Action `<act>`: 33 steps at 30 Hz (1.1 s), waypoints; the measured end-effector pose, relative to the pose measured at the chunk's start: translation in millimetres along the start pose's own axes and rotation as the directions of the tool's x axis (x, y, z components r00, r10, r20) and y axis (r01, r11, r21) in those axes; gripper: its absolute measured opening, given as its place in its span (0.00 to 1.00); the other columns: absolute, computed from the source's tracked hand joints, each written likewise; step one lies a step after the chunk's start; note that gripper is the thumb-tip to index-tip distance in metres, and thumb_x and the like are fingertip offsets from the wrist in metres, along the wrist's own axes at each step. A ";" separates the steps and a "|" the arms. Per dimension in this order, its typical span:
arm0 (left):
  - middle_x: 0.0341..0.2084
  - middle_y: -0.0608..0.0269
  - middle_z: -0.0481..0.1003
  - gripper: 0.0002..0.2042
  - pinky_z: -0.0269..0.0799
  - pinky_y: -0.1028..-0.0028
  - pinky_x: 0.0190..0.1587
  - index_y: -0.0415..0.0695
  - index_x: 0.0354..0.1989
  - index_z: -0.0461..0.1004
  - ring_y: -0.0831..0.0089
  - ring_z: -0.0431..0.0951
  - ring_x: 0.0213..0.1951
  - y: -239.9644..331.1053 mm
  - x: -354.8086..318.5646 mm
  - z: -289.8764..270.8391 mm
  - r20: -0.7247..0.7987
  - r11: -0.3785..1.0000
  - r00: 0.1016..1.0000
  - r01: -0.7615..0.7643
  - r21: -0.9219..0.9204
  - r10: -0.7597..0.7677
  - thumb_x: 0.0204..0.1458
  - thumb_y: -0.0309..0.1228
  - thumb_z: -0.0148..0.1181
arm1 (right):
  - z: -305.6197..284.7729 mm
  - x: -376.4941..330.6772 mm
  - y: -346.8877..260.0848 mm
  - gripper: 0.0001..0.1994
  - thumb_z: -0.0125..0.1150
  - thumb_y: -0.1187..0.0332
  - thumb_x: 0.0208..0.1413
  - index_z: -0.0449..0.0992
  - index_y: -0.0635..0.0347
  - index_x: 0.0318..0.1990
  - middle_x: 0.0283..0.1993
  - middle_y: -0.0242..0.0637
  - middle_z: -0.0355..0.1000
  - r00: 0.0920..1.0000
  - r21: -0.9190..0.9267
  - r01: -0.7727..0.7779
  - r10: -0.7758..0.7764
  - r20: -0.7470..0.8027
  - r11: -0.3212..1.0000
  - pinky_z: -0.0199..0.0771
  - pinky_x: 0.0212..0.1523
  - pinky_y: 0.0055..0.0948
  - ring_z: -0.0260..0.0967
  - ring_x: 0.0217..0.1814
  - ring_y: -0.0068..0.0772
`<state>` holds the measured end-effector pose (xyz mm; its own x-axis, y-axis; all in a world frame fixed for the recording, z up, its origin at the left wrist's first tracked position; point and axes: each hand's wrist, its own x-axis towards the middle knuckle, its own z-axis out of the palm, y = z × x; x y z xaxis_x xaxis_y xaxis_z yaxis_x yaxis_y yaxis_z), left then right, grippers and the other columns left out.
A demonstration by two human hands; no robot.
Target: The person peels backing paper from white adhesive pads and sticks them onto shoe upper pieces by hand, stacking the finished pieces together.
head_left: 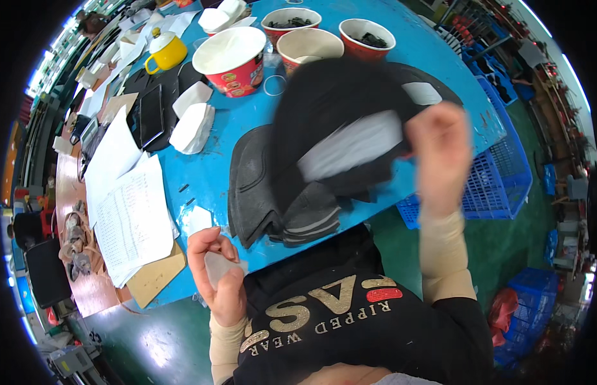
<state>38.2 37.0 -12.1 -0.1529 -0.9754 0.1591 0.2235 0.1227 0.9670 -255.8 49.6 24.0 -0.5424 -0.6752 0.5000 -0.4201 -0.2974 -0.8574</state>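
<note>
My right hand, blurred by motion, pinches the right edge of a black fabric piece. A white patch shows on that piece, which is lifted and smeared by movement. Beneath it lies a stack of dark grey curved fabric pieces resembling shoe uppers, at the table's near edge. Another dark piece with a white patch is partly hidden behind my right hand. My left hand is closed on a small whitish, translucent patch, held between thumb and fingers just off the table edge.
On the blue table stand several paper tubs, a yellow teapot-shaped mug, white patch stacks, a phone and written sheets. A blue plastic crate sits beyond the right edge.
</note>
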 end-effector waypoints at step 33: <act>0.59 0.48 0.60 0.20 0.56 0.63 0.62 0.36 0.60 0.56 0.58 0.59 0.63 -23.1 29.4 -4.8 0.167 0.811 0.986 0.080 -0.580 0.022 0.57 0.22 0.44 | 92.2 -52.9 -20.4 0.10 0.58 0.81 0.51 0.66 0.61 0.38 0.35 0.32 0.70 0.606 0.194 -0.661 0.363 0.708 0.725 0.69 0.40 0.18 0.67 0.38 0.16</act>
<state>33.2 4.6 -30.8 -0.3069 -0.9279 0.2118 0.7270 -0.0849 0.6813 -151.5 29.1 3.8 0.0340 -0.9949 -0.0949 0.1946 0.0997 -0.9758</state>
